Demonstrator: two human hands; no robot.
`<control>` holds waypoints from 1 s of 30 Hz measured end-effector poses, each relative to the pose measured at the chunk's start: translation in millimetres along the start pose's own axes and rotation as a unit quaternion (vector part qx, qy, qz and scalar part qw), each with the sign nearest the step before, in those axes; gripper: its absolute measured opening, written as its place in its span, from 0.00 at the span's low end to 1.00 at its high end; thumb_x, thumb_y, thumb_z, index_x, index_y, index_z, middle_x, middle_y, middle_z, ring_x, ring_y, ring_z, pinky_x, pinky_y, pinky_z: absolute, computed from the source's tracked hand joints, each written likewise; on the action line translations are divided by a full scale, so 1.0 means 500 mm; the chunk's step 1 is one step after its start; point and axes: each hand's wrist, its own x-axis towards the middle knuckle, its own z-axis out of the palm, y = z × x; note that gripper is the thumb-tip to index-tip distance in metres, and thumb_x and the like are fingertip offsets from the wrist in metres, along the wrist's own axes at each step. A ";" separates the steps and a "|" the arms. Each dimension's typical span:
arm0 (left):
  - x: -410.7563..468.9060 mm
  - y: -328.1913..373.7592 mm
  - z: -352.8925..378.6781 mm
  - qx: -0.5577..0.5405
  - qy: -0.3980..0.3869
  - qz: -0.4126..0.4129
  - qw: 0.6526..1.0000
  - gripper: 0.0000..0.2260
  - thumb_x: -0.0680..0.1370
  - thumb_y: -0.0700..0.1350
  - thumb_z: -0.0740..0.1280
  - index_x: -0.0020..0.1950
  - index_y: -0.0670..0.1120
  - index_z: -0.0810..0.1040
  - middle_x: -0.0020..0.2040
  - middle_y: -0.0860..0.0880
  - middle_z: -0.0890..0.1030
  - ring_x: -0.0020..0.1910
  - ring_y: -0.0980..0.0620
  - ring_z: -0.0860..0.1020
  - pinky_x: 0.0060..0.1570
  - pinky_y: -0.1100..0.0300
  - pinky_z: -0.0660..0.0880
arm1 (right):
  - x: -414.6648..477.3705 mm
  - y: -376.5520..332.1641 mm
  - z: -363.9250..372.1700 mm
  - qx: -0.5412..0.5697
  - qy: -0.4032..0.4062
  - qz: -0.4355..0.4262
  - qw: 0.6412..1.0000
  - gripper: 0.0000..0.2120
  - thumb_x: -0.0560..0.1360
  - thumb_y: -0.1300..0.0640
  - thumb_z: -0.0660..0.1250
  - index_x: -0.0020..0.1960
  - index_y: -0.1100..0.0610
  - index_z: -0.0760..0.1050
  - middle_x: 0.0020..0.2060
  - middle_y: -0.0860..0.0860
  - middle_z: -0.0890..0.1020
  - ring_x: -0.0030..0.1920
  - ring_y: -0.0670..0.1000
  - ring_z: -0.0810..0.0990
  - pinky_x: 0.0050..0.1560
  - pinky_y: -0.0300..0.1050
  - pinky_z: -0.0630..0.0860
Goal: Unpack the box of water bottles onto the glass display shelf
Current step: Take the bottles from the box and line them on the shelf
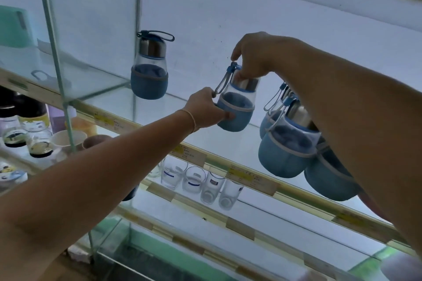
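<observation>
**A:** What's in front of you?

**B:** The glass display shelf [249, 141], with a row of drinking glasses [205, 180] on the level beneath it. On its right end stands a cluster of blue-sleeved bottles [287, 146], packed against one another and partly hidden behind my right forearm. Well apart from them, by the glass divider on the left, a lone bottle [149, 68] stands upright.

**A:** And the one you're handling?

**B:** That bottle [237, 107] is between the two groups and tilted a little. My left hand [206, 108] is wrapped round its blue sleeve. My right hand [253, 55] pinches the top at the steel cap, fingers curled over it.

**A:** Is it set down?

**B:** I can't tell; its base may be touching the glass or just above it. Its grey strap loop [222, 84] hangs toward my left hand.
</observation>
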 end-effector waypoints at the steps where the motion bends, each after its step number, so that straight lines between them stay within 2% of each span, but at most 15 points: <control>1: -0.003 -0.002 0.000 -0.003 0.004 0.004 1.000 0.34 0.69 0.50 0.79 0.69 0.43 0.68 0.60 0.45 0.80 0.55 0.46 0.78 0.48 0.58 0.75 | -0.002 -0.001 0.000 -0.003 -0.001 0.004 1.000 0.22 0.75 0.50 0.71 0.65 0.58 0.78 0.60 0.58 0.80 0.56 0.59 0.81 0.57 0.54 0.80; 4: -0.011 -0.004 -0.002 0.005 0.006 0.019 1.000 0.36 0.68 0.52 0.79 0.70 0.44 0.67 0.58 0.44 0.82 0.54 0.45 0.80 0.56 0.51 0.78 | -0.003 0.008 0.003 0.017 0.002 0.013 1.000 0.23 0.74 0.50 0.73 0.64 0.61 0.78 0.56 0.59 0.82 0.48 0.58 0.84 0.54 0.54 0.81; 6: -0.015 -0.004 -0.002 0.025 0.007 0.035 0.999 0.37 0.68 0.54 0.79 0.70 0.44 0.66 0.59 0.43 0.82 0.54 0.45 0.80 0.57 0.48 0.78 | -0.001 0.019 0.004 0.032 0.002 0.021 0.999 0.22 0.73 0.48 0.74 0.60 0.62 0.79 0.51 0.59 0.83 0.44 0.57 0.85 0.51 0.54 0.83; 10: -0.019 -0.006 0.002 0.040 0.007 0.060 0.997 0.38 0.69 0.54 0.77 0.72 0.44 0.64 0.62 0.42 0.80 0.57 0.44 0.80 0.58 0.47 0.79 | 0.002 0.048 0.012 0.069 -0.005 0.025 0.997 0.19 0.72 0.47 0.76 0.43 0.64 0.79 0.41 0.60 0.84 0.39 0.58 0.85 0.48 0.56 0.83; 12: -0.018 -0.006 0.004 0.047 0.012 0.066 0.997 0.38 0.69 0.55 0.77 0.72 0.44 0.64 0.63 0.42 0.80 0.57 0.44 0.81 0.58 0.48 0.79 | 0.000 0.061 0.017 0.083 -0.001 0.025 0.996 0.19 0.73 0.47 0.75 0.38 0.63 0.79 0.37 0.58 0.83 0.37 0.57 0.85 0.47 0.54 0.84; 16: -0.016 -0.006 0.007 0.063 0.020 0.074 0.995 0.38 0.69 0.56 0.77 0.72 0.44 0.65 0.63 0.42 0.80 0.56 0.44 0.81 0.57 0.49 0.79 | -0.006 0.069 0.021 0.099 -0.001 0.023 0.995 0.19 0.72 0.46 0.75 0.46 0.63 0.82 0.40 0.58 0.85 0.40 0.57 0.86 0.48 0.54 0.84; 22: -0.009 -0.013 0.006 0.065 0.001 0.076 0.995 0.38 0.69 0.56 0.77 0.71 0.46 0.65 0.60 0.43 0.81 0.55 0.45 0.81 0.56 0.48 0.79 | -0.005 0.058 0.027 0.077 0.014 0.015 0.997 0.23 0.73 0.43 0.74 0.55 0.62 0.83 0.47 0.57 0.85 0.47 0.57 0.84 0.50 0.51 0.81; 30: 0.000 -0.020 0.016 0.096 -0.013 0.111 0.989 0.34 0.73 0.54 0.74 0.72 0.44 0.62 0.62 0.43 0.80 0.55 0.45 0.80 0.51 0.57 0.76 | 0.002 0.055 0.023 0.058 0.006 0.025 0.998 0.22 0.73 0.41 0.73 0.53 0.59 0.84 0.49 0.56 0.85 0.49 0.57 0.83 0.52 0.50 0.80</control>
